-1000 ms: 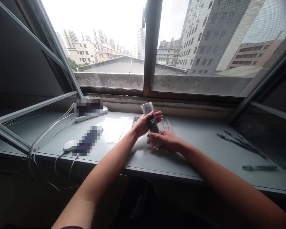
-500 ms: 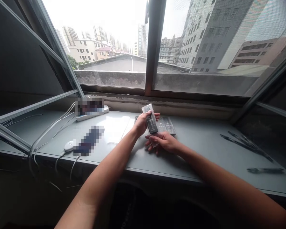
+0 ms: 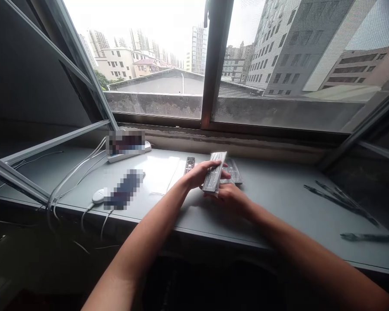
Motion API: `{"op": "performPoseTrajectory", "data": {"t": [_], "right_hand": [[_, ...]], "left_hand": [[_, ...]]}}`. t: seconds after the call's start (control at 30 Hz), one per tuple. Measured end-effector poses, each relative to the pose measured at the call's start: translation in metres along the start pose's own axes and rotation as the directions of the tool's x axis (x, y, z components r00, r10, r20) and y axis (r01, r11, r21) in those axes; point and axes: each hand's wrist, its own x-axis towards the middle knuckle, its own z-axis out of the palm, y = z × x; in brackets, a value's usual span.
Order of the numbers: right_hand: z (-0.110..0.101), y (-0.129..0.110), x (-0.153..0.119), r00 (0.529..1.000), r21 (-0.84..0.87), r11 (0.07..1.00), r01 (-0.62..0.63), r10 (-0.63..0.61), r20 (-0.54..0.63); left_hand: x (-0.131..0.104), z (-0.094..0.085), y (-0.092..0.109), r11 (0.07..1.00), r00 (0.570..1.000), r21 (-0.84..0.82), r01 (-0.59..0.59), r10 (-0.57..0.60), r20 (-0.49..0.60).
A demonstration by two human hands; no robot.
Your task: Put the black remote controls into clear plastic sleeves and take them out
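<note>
A narrow, flat dark bar in a clear plastic sleeve [image 3: 215, 173], shaped like a remote control, is held up over the table at a tilt. My left hand [image 3: 197, 173] is closed round its side, thumb on top and fingers behind. Just below, my right hand [image 3: 231, 198] pinches at the lower end; its fingertips are partly hidden behind the sleeve. Beyond the hands, more plastic-wrapped dark pieces [image 3: 235, 172] lie on the table, partly covered. A remote control with many buttons [image 3: 189, 165] lies behind my left wrist.
Left on the grey table [image 3: 272, 203] are a blurred-out phone-like thing [image 3: 125, 190], a round white charger [image 3: 98, 196], cables and a white power strip [image 3: 129, 154]. Several pens [image 3: 340, 198] lie at right. Metal frame bars [image 3: 55, 129] rise on both sides before the window.
The sleeved bar has been turned and tilted, showing another face, and sits slightly lower right. My right hand has shifted up against its lower end. The view has moved slightly, uncovering the button remote.
</note>
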Motion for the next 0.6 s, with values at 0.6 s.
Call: {"op": "performPoseTrajectory", "data": {"t": [0.6], "right_hand": [[-0.014,0.019,-0.008,0.991,-0.285,0.958,0.011,-0.049,-0.124]], "left_hand": [[-0.011,0.009,0.011,0.992,0.965,0.115,-0.058,0.026,0.261]]}}
